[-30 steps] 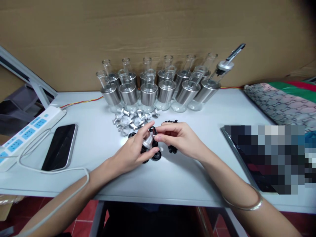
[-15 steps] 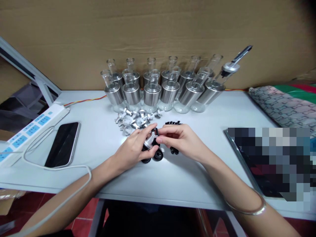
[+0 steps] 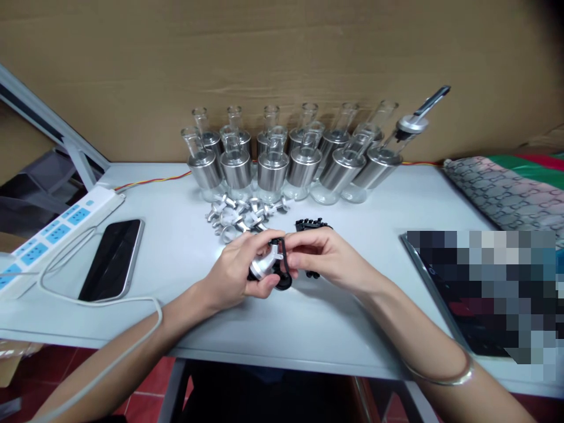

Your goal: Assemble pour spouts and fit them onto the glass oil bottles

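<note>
My left hand (image 3: 231,267) is closed around a silver pourer spout (image 3: 263,266), its thumb below and fingers above. Between the thumb and forefinger of my right hand (image 3: 328,257) is a narrow black flap (image 3: 284,258), which stands against the spout's tip; whether it is attached I cannot tell. Just under the hands lies a round black stopper (image 3: 283,284). Beyond my left hand is a pile of silver spouts (image 3: 240,214). Small black parts (image 3: 312,224) lie behind my right hand, which partly hides them.
Two rows of glass bottles with metal sleeves (image 3: 273,170) stand at the back; one at the right carries a fitted pourer (image 3: 412,124). A power strip (image 3: 55,232), phone (image 3: 112,258) and white cable (image 3: 136,299) are at left. A dark tablet-like panel (image 3: 453,299) lies at right.
My left hand has lowered slightly, and more of the silver spout shows. The black flap has tilted to a long upright line beside the spout's tip, and my right fingers have shifted a little right.
</note>
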Demonstrator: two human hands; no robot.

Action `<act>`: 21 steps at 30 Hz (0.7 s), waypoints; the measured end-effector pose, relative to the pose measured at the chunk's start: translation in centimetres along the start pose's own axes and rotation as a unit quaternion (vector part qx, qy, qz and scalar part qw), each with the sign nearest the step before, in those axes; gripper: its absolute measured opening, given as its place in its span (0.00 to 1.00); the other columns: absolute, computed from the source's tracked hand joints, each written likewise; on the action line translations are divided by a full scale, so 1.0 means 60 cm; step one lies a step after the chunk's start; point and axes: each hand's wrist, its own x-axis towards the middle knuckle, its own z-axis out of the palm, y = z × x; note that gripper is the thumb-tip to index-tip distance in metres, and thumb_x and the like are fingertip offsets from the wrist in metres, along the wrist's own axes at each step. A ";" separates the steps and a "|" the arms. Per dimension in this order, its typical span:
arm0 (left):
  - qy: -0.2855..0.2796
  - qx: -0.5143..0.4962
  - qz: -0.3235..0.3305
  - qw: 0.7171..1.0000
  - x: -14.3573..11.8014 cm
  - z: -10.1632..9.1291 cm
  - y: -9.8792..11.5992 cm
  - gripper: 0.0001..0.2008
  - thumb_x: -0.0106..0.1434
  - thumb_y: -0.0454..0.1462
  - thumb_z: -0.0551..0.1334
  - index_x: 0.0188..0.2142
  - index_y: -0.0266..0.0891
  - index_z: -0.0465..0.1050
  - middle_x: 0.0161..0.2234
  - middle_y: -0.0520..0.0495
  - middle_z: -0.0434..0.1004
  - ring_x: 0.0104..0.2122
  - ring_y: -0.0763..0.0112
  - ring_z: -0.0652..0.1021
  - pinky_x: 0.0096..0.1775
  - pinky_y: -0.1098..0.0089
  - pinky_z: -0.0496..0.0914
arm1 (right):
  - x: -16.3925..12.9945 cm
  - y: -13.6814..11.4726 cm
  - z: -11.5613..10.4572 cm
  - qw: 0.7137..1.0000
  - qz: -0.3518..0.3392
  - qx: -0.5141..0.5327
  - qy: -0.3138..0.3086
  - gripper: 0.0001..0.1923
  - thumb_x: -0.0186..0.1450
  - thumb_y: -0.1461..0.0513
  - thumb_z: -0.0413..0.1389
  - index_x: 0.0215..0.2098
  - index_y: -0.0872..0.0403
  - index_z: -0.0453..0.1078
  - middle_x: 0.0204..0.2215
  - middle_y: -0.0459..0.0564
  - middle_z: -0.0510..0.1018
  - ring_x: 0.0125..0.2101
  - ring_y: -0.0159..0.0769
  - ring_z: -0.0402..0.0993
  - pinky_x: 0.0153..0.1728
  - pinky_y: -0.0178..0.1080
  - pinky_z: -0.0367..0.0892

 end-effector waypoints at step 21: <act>0.004 -0.063 0.020 0.998 -0.003 0.008 -0.001 0.22 0.68 0.47 0.51 0.57 0.39 0.57 0.31 0.51 0.71 0.28 0.76 0.74 0.32 0.77 0.71 | -0.004 0.006 0.021 0.996 -0.046 -0.076 0.026 0.14 0.57 0.53 0.62 0.35 0.56 0.73 0.27 0.45 0.68 0.26 0.28 0.58 0.28 0.33 0.59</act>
